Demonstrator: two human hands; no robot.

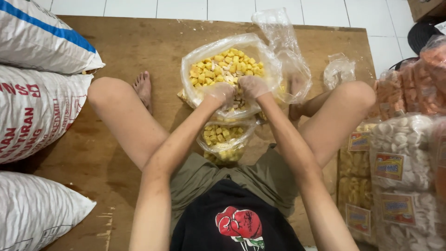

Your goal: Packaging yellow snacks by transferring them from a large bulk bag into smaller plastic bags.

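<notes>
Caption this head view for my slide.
Gloved left hand and right hand dig into an open bag of yellow snacks.

A home snack-packing spot on the floor

A wooden board [116, 56] lies on white floor tiles [232, 8], and a barefoot person sits right on it. Big woven sacks [37, 107] pile up at nine o'clock; sealed, labelled packs of white and orange crackers [404, 172] stack at three o'clock. At twelve o'clock an open clear bag of yellow snack pieces [227, 65] sits beside empty plastic bags [288, 51]: hand bagging, small scale, no machines.
</notes>
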